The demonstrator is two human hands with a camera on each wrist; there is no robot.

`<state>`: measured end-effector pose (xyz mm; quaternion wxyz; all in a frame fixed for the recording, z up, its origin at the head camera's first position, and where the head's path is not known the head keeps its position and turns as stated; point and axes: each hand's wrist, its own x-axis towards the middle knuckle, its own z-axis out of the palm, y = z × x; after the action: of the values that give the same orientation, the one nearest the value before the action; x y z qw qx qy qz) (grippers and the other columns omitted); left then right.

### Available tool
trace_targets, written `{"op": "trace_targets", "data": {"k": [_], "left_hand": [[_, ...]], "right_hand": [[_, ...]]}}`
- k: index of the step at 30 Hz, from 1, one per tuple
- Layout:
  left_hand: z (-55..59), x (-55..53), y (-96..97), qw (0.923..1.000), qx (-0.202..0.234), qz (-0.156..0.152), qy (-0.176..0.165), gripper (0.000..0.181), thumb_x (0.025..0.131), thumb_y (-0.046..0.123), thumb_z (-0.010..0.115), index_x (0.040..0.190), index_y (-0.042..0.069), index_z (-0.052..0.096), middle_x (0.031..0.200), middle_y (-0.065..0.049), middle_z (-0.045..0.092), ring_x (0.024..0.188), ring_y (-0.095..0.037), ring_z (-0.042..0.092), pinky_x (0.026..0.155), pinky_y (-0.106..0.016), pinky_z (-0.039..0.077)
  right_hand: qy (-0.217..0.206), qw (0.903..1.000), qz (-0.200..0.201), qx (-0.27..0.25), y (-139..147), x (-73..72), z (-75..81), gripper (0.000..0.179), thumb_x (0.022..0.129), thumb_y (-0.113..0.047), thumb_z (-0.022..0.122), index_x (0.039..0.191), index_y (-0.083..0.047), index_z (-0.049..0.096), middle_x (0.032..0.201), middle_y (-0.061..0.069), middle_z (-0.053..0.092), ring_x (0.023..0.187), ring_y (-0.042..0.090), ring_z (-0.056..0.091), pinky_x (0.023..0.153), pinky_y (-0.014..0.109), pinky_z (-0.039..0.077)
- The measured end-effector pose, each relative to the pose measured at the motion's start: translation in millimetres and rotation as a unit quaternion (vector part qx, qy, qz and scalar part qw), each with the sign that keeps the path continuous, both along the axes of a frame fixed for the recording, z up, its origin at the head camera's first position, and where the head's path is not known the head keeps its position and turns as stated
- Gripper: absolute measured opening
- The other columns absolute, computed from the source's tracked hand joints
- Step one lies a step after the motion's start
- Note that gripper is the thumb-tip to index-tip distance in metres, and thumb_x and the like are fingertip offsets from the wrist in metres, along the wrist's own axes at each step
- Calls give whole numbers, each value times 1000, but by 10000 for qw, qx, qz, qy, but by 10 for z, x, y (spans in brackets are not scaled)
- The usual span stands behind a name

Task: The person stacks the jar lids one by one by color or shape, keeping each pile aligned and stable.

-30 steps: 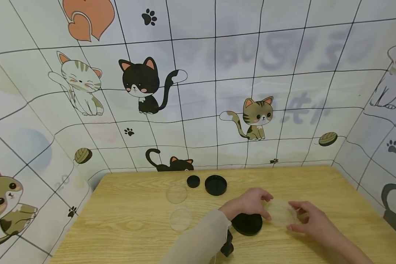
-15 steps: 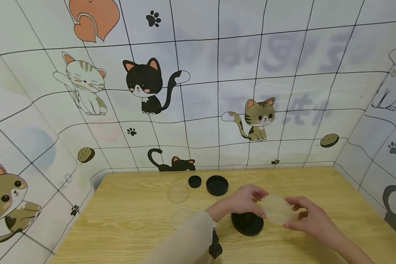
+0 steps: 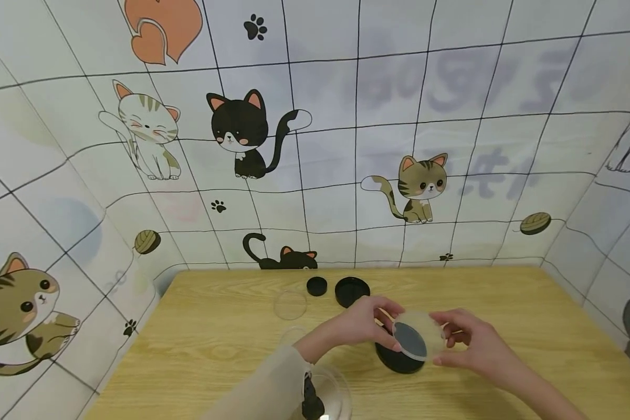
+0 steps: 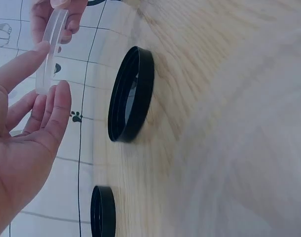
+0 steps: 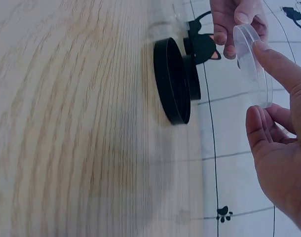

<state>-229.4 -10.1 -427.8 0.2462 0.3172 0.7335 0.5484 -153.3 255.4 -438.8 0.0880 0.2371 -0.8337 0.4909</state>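
Wood-grained tabletop (image 3: pixel 509 297) lies before you; your left hand (image 3: pixel 370 321) and right hand (image 3: pixel 469 341) pinch the clear disc (image 3: pixel 419 336), overlapping the large black lid (image 3: pixel 398 359) in the head view, nearly edge-on only from your left wrist. Beyond that lid sit two smaller black caps (image 3: pixel 352 290).
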Motion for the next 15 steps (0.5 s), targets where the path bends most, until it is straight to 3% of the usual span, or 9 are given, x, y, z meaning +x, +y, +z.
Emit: {"op": "trace_targets", "data": {"k": [5, 10, 15], "left_hand": [[-2, 103, -213, 9998, 94, 155, -54, 59, 78, -6, 85, 133, 0, 63, 114, -1, 64, 90, -7, 64, 75, -23, 57], [11, 236, -436, 9988, 265, 353, -205, 59, 76, -10, 84, 130, -1, 63, 112, 1, 63, 90, -8, 62, 78, -24, 57], [-9, 395, -644, 9980, 251, 472, -334, 58, 77, -7, 85, 131, 0, 63, 112, -3, 64, 90, -8, 62, 78, -23, 56]], "right_hand": [[-72, 9995, 303, 0, -163, -3, 11, 65, 69, 2, 93, 126, 11, 62, 101, 4, 57, 80, 15, 57, 69, 22, 52], [-490, 9969, 612, 0, -329, 8, 50, 64, 73, -6, 93, 129, 7, 63, 109, 11, 59, 83, 14, 57, 70, 27, 54], [-724, 9922, 1007, -112, -463, 56, 28, 62, 75, -10, 92, 128, 4, 64, 106, 9, 58, 83, 16, 56, 70, 28, 55]]}}
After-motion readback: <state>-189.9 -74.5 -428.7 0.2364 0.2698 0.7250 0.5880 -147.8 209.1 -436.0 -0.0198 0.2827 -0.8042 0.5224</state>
